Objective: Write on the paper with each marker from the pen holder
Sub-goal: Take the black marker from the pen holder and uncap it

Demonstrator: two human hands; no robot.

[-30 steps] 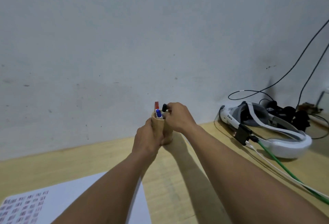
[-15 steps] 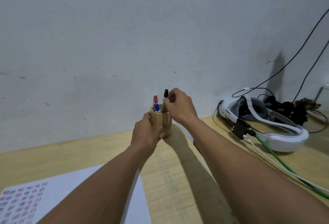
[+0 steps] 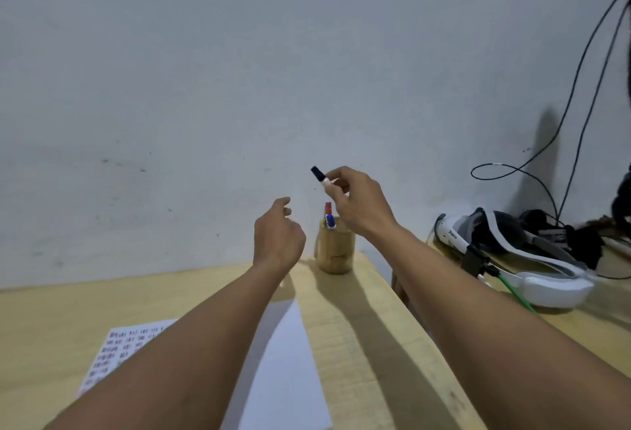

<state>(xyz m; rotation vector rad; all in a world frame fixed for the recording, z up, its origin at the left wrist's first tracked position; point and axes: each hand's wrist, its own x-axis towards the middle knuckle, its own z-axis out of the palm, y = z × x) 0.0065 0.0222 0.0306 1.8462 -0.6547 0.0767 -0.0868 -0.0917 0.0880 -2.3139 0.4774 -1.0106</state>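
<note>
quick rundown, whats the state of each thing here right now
black marker: capped, lifted clear of the holder, pinched in the right hand
left hand: loosely curled, holding nothing, beside the holder
pen holder: upright on the table
red marker: capped, standing in the holder
blue marker: capped, standing in the holder
paper: flat on the table, partly written on
headset: lying on the table, cables attached

holder at the back of the surface, paper in front

the holder [image 3: 335, 247] stands by the wall with two markers [image 3: 329, 219] in it. the paper [image 3: 283, 371] lies nearer, to its left. the right hand [image 3: 358, 204] holds a marker [image 3: 319, 175] above the holder; the left hand [image 3: 278, 235] hangs just left. a headset [image 3: 512, 259] lies far right.
</note>
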